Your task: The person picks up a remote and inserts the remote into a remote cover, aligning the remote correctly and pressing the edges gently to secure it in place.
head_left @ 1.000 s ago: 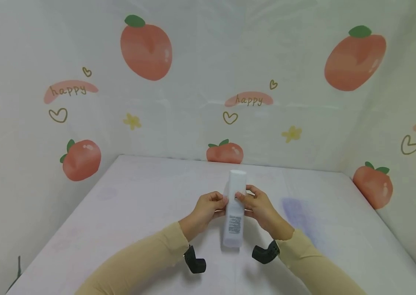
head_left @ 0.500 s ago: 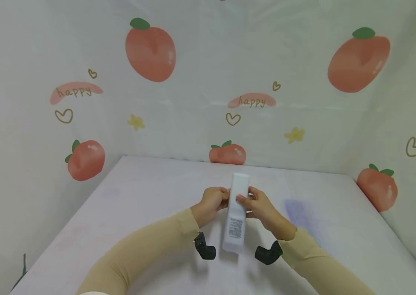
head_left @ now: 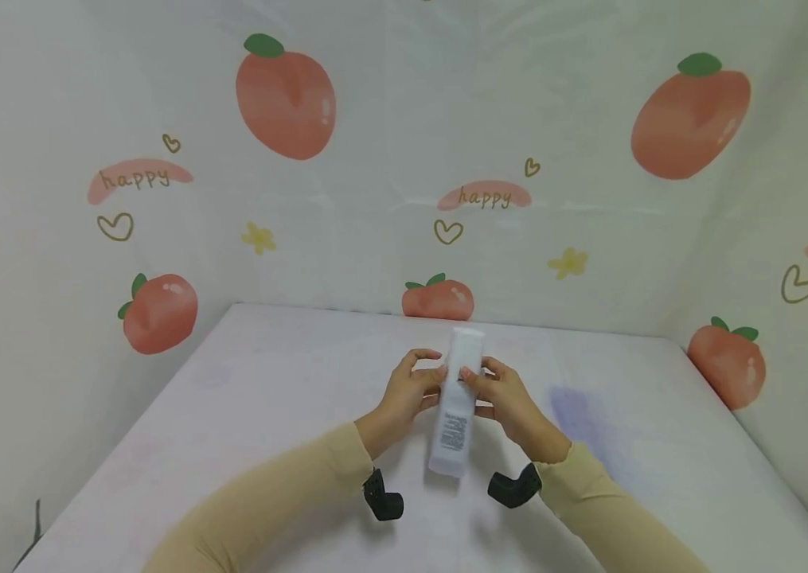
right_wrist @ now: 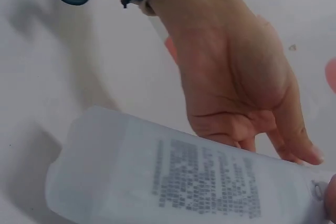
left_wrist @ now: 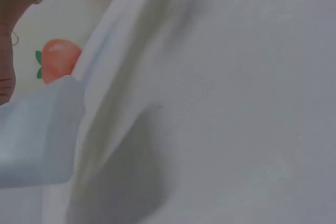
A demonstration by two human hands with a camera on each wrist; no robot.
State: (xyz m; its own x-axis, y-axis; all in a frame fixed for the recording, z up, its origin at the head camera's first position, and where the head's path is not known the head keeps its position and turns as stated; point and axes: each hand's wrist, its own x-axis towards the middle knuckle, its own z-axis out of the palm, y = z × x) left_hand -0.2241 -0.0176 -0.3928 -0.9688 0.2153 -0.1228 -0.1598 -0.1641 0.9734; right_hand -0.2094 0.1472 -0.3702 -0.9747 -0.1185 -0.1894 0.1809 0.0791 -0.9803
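Note:
In the head view a long white bottle (head_left: 455,398) with grey printed text leans slightly, its top end away from me. My right hand (head_left: 514,402) grips it from the right, thumb on the front face. On the other side is my left hand (head_left: 400,398), its thumb at the bottle's edge and its index finger raised off it. The right wrist view shows the left hand (right_wrist: 231,72) with fingers partly behind the bottle (right_wrist: 199,177); a small oval mark sits by the right thumb. Only the bottle's lower end (left_wrist: 37,135) appears in the left wrist view.
A pale cloth-covered table (head_left: 289,358) lies under the hands, with a purple smudge (head_left: 583,414) to the right. White sheeting (head_left: 375,143) printed with peaches and hearts stands behind and at the sides. Black wrist cameras (head_left: 382,495) hang below both wrists.
The left hand has shifted a little, its index finger lifting off the bottle. The bottle's top end has tilted slightly rightward over the second. The right hand keeps its grip.

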